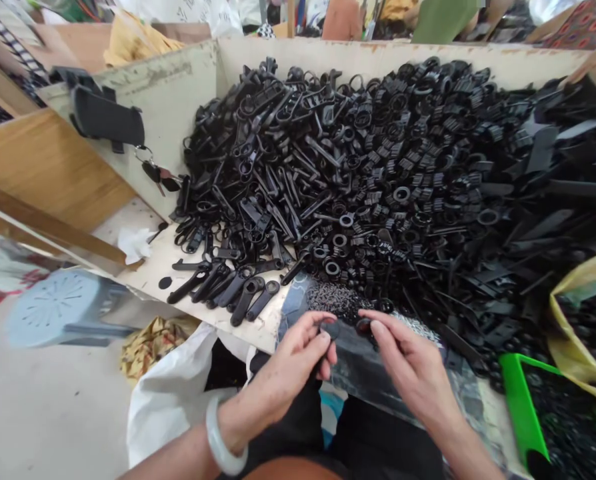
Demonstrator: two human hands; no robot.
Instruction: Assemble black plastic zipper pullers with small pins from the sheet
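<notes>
My left hand [291, 363] is closed in a pinch on a small black plastic part [331, 329] near the table's front edge. My right hand [408, 363] is also pinched, holding a small black ring-like piece [364, 326] close to the left hand's part. A pale bangle [221, 440] sits on my left wrist. Just beyond the fingertips lies a patch of tiny dark screws [339, 298]. A big heap of black plastic parts [368, 167], long handles and ribbed rings, covers the table behind.
A wooden wall [158, 100] bounds the table's left and back, with a black holder [105, 119] and keys [159, 175] hanging on it. A green bin [521, 407] and yellow bag [585, 280] of parts stand right. A white sack [171, 393] and grey stool [63, 308] are lower left.
</notes>
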